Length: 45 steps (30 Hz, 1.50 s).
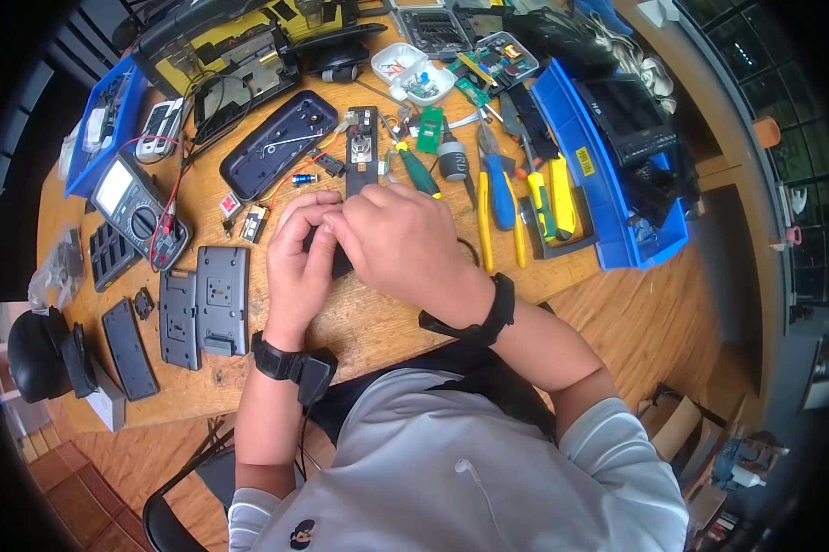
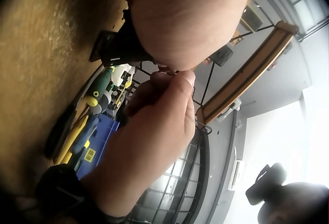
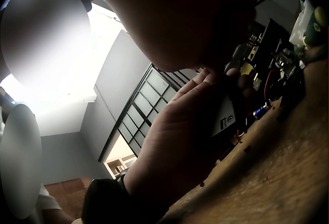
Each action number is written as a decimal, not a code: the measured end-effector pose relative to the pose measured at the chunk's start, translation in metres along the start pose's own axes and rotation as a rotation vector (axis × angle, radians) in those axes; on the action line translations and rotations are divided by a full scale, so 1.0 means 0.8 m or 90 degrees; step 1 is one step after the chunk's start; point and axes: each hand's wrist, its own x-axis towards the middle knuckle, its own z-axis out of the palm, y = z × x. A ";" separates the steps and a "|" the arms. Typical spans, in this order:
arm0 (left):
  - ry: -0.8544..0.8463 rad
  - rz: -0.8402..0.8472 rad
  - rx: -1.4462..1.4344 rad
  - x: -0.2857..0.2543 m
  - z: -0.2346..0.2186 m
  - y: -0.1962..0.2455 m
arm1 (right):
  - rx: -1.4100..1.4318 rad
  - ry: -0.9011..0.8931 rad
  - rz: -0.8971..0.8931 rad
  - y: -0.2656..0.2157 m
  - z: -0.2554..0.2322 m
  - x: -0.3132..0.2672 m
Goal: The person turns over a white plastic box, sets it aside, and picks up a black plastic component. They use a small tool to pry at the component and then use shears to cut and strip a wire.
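My left hand (image 1: pixel 297 262) grips a dark narrow device, whose end face (image 3: pixel 223 123) shows a rectangular port and a round socket in the right wrist view. Bent over it from the other side is my right hand (image 1: pixel 405 237), its thumb and fingertips drawn together at the left thumb. In the left wrist view the right fingertips (image 2: pixel 186 78) meet right beside the left hand; I cannot tell what they pinch. Both hands cover most of the device. Just beyond them lies a long black part (image 1: pixel 362 147) with a metal piece on it.
Left of the hands are grey cover plates (image 1: pixel 221 294), a multimeter (image 1: pixel 143 216) and a dark open shell (image 1: pixel 281 143). To the right lie a green screwdriver (image 1: pixel 418 170), blue-and-yellow pliers (image 1: pixel 501 193) and a blue bin (image 1: pixel 607 221). Small electronic parts and wires are scattered beyond the hands.
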 end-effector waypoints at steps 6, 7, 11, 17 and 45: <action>0.004 -0.014 -0.025 -0.002 -0.001 -0.004 | -0.023 -0.028 -0.007 -0.005 0.000 0.005; 0.005 -0.013 -0.024 -0.002 -0.002 -0.004 | -0.022 -0.028 -0.008 -0.003 -0.002 0.006; -0.022 -0.036 -0.066 -0.005 -0.002 0.001 | 0.002 -0.071 -0.099 0.009 -0.013 0.012; -0.095 -0.070 -0.125 -0.006 -0.003 -0.003 | 0.024 -0.134 -0.223 0.030 -0.027 0.017; -0.202 -0.139 -0.182 -0.004 0.000 0.009 | 0.084 -0.129 -0.009 0.026 -0.047 -0.019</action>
